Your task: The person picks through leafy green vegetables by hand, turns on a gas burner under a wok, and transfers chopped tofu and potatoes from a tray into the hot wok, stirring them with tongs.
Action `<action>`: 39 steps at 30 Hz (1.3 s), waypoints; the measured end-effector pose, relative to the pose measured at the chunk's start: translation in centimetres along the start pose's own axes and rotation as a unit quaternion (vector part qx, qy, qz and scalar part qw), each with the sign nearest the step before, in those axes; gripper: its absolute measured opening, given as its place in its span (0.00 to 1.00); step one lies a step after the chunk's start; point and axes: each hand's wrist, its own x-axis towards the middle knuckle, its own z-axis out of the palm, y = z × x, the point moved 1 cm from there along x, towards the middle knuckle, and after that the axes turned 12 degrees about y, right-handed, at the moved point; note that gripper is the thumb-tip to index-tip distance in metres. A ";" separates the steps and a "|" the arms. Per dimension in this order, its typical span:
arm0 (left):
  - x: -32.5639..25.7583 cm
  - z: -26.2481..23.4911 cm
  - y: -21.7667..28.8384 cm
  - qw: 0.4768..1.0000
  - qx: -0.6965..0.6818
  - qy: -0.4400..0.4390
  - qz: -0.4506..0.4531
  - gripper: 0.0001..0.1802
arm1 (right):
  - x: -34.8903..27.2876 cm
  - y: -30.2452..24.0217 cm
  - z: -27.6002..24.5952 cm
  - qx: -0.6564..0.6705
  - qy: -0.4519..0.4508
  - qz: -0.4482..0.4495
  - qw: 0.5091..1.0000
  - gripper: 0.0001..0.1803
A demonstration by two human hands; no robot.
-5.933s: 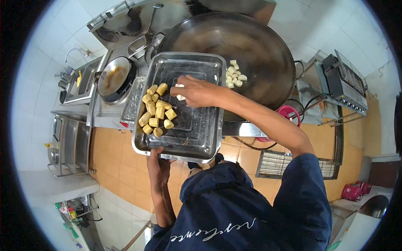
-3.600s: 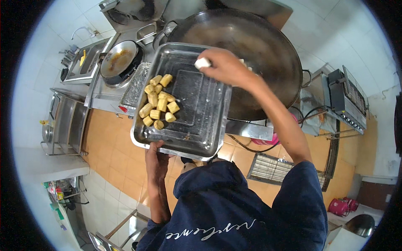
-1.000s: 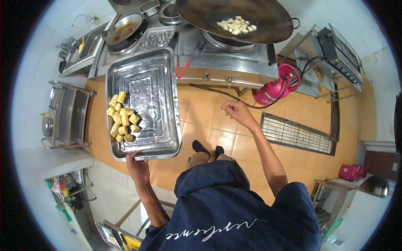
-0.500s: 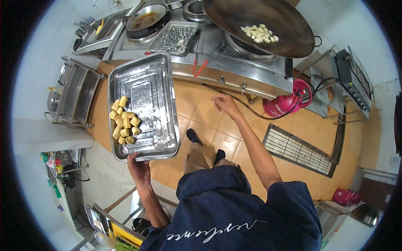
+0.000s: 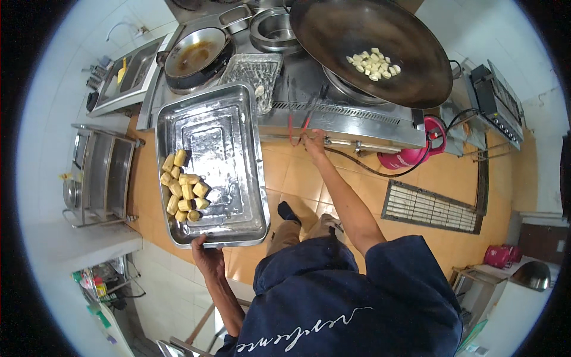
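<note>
My left hand (image 5: 208,257) grips the near rim of a rectangular metal tray (image 5: 235,178), tilted so its inside shows. Several short, thick, yellowish cut pieces (image 5: 186,191), resembling peeled banana, lie bunched at the tray's left. My right hand (image 5: 313,143) is at the stove's front edge, its fingers closed at the red handles of a pair of tongs (image 5: 292,132); part of the handle is hidden by the fingers. The dark tips of the tongs rest on the stove top. Beyond them, a large dark wok (image 5: 333,53) holds several small pale pieces (image 5: 375,63).
A smaller pan (image 5: 193,55) with brownish residue and a shiny rectangular tray (image 5: 253,70) sit on the stove (image 5: 357,122). A pink gas cylinder (image 5: 398,159) with a black hose stands below right. A metal trolley (image 5: 107,169) is at left, a floor grate (image 5: 431,208) at right.
My right hand has moved forward from open air to the tongs' handles. The stove has come closer in view; the tray stays in my left hand.
</note>
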 end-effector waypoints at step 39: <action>5.6 10.3 2.7 0.993 0.013 -0.098 0.058 0.18 | 8.2 -32.3 -36.8 0.122 -0.027 0.012 0.992 0.27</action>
